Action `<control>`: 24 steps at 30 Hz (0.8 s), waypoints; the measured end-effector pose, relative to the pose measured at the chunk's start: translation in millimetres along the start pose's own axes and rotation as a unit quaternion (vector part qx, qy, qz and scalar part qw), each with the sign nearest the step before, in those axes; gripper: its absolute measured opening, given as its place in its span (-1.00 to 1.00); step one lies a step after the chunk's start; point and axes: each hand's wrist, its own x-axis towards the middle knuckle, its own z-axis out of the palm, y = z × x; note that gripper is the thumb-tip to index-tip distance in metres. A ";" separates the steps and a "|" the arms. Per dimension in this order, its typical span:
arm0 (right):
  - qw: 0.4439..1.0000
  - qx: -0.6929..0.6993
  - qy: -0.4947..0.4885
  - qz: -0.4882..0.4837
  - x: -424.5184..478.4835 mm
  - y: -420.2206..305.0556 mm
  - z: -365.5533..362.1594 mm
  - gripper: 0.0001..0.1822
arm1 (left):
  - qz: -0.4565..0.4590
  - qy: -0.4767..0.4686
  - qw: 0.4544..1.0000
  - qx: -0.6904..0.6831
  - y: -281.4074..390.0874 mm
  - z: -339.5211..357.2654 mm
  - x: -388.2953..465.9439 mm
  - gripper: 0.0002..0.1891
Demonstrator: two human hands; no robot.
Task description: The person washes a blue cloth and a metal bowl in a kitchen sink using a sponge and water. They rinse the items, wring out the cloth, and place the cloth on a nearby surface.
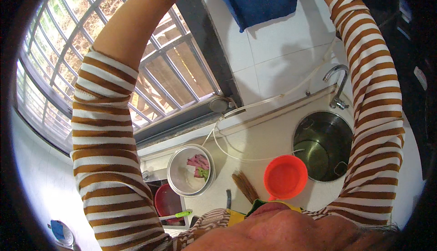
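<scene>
Both of my hands are beyond the top edge of the view; only my raised arms in brown-and-white striped sleeves show. Between the arms a dark blue cloth [259, 2] hangs down in front of the white tiled wall [273, 51]. Whatever holds its upper part is hidden. Below, on the light counter [235, 148], stand a red plastic dipper [286, 177] and a whitish bowl [174, 176] with pink and green cloths [199, 164] inside. A deep metal pot [314, 148] with side handles, shiny inside, sits under a curved chrome faucet [341, 80].
A barred window [177, 70] fills the left side. A thin clear hose [220, 145] loops over the counter to the pot. Near my body lie a straw hand brush [245, 187] and a green-handled utensil [182, 213] across a red basin [164, 201] in a sink.
</scene>
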 end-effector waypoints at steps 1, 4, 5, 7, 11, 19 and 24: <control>1.000 -0.012 -0.022 -0.017 -3.9 -3.3 -8.2 -0.56 | 0.003 0.002 1.000 0.021 0.4 1.7 -1.1 -0.43; 0.999 -0.020 -0.018 -0.038 -6.2 0.4 -3.5 -0.56 | 0.008 -0.008 0.999 0.048 3.6 0.9 -0.5 -0.36; 0.999 -0.018 -0.005 -0.040 -6.8 2.3 1.2 -0.57 | 0.008 -0.014 0.999 0.051 4.8 0.1 -0.1 -0.33; 0.999 0.005 0.044 -0.008 -9.8 1.3 6.0 -0.59 | 0.025 0.019 0.996 0.078 7.5 3.3 -3.7 -0.30; 0.999 0.025 0.013 0.023 -1.7 -4.7 7.8 -0.61 | 0.065 -0.004 0.995 0.080 2.4 9.6 3.2 -0.29; 0.996 0.071 -0.048 0.030 6.4 -11.7 3.6 -0.69 | 0.077 -0.041 0.996 -0.011 5.4 2.1 -2.9 -0.43; 0.997 0.065 0.000 -0.035 1.1 -11.0 -7.3 -0.75 | 0.086 -0.013 0.995 -0.053 1.8 4.6 -8.7 -0.50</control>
